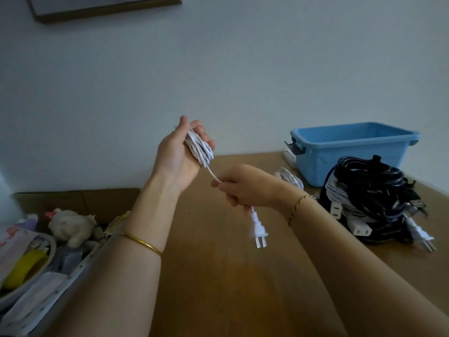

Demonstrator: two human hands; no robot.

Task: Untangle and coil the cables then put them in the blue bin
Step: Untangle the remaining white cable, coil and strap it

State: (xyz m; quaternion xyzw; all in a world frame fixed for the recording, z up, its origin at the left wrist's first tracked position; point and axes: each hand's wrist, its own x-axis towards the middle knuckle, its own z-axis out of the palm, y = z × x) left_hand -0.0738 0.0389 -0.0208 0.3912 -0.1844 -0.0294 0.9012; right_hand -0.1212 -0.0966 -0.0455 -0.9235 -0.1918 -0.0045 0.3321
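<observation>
White cable (201, 149), seemingly coiled, lies partly hidden inside left hand (175, 158).

— What sort of place is this?
— A home, by the look of it: a wooden desk (218, 276) against a plain pale wall (243, 69), with a framed picture (104, 8) hung high above the left hand (179, 156).
— Anything else?
— Below and left of that hand, a cardboard box (73, 200) crammed with a plush toy (70, 227) and household oddments.
</observation>
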